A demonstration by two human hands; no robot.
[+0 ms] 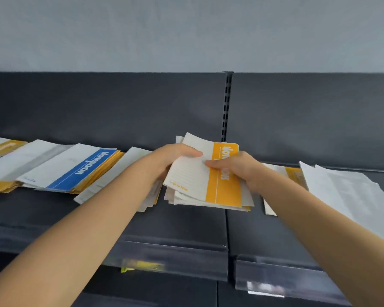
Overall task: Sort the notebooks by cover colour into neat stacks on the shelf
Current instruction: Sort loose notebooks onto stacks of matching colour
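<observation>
Shelf: dark, beneath my fingers.
White-faced pile: spread right of my right fingers.
Blue-topped pile: well left of my left fingers.
Orange notebooks: a bundle I grip from both sides.
Left fingers: curled round its left edge.
Right fingers: pinching its orange band.

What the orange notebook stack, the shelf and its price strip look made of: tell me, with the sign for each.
The orange notebook stack: paper with thin matt covers, seemingly; it bends between left hand and right hand. The shelf: probably painted metal, dull dark grey, with a slotted upright. The price strip: clear glossy plastic, showing glare.
</observation>
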